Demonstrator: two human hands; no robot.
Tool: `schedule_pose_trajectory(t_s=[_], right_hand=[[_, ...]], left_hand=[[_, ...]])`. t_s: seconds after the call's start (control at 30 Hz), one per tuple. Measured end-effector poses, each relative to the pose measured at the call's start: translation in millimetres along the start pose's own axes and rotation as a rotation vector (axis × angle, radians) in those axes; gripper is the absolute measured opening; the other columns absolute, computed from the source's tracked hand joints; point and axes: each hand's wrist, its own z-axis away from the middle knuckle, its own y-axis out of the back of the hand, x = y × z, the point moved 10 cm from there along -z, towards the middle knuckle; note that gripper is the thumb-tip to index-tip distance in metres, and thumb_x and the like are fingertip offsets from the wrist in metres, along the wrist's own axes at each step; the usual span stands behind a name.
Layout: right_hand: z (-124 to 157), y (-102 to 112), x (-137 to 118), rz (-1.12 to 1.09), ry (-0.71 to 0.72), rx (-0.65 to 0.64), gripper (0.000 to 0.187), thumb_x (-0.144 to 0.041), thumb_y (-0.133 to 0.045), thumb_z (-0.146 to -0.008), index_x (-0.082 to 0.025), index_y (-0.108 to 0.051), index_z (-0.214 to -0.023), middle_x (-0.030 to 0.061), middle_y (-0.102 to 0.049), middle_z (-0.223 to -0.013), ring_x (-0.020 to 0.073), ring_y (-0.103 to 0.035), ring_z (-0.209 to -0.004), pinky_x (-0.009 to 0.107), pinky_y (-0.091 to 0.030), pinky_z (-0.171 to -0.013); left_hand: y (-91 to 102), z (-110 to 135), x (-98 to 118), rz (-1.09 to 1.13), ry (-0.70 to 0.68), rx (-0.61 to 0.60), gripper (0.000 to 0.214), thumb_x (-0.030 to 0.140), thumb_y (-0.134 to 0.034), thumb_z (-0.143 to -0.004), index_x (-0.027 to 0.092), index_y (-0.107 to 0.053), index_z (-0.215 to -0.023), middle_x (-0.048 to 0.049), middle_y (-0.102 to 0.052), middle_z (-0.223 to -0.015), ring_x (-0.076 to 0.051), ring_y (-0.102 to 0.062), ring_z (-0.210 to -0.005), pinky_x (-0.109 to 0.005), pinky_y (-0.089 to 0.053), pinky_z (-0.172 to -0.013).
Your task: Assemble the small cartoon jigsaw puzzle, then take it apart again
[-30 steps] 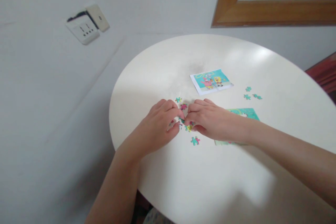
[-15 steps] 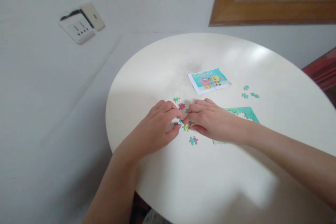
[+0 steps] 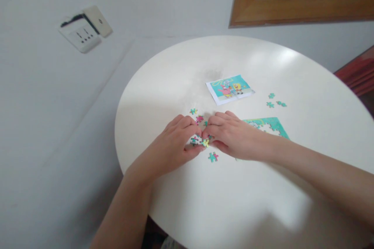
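Observation:
Both my hands rest on the round white table (image 3: 233,202), fingertips meeting over a small cluster of jigsaw pieces (image 3: 201,141). My left hand (image 3: 175,140) is curled, its thumb and fingers pinching the pieces from the left. My right hand (image 3: 230,134) is curled too and pinches the same cluster from the right. A loose teal and pink piece (image 3: 213,157) lies just in front of the hands. Behind the fingers lie a pink piece (image 3: 199,118) and a teal piece (image 3: 193,111).
A partly built teal puzzle (image 3: 269,125) lies under my right forearm. A small picture card (image 3: 229,88) lies farther back, with three loose teal pieces (image 3: 274,101) to its right. A wall socket (image 3: 83,31) and a wooden window frame (image 3: 292,7) sit on the wall behind.
The hands stay together over the pieces, fingertips pressing slightly closer. The view has shifted a little; nothing else on the table moved.

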Motion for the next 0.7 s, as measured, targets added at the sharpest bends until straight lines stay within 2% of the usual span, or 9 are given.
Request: schedule_pose_trajectory(t_s=[0.27,0.57,0.7], right_hand=[[5.5,3.3,-7.1,0.092,0.003,0.039,0.013,-0.017,-0.051,-0.092,-0.016,-0.064,-0.094,0.0072,-0.059,-0.097,0.021,-0.05,-0.092,0.035,-0.029,-0.077],[10.8,7.7,-13.3,0.113,0.059,0.132,0.011,-0.017,-0.051,-0.092,-0.017,-0.06,-0.097,0.0065,-0.06,-0.096,0.0207,-0.049,-0.091,0.035,-0.028,-0.077],[16.9,22.3,-4.6,0.038,0.017,0.152,0.015,-0.021,-0.055,-0.09,-0.018,-0.063,-0.103,0.0068,-0.062,-0.099,0.0213,-0.051,-0.094,0.034,-0.03,-0.079]], left_hand=[[-4.7,-5.5,1.3,-0.017,-0.012,-0.017,0.011,0.027,-0.062,-0.087,0.018,-0.058,-0.083,-0.0039,-0.054,-0.092,-0.023,-0.049,-0.095,-0.037,-0.042,-0.088],[-2.4,-4.0,4.7,0.105,-0.033,-0.028,0.007,0.022,-0.058,-0.087,0.019,-0.063,-0.082,-0.0027,-0.056,-0.089,-0.019,-0.051,-0.091,-0.033,-0.043,-0.084],[10.5,-4.5,3.8,0.216,-0.011,0.058,0.008,0.024,-0.059,-0.087,0.021,-0.066,-0.086,-0.0029,-0.058,-0.093,-0.019,-0.053,-0.095,-0.032,-0.045,-0.088]])
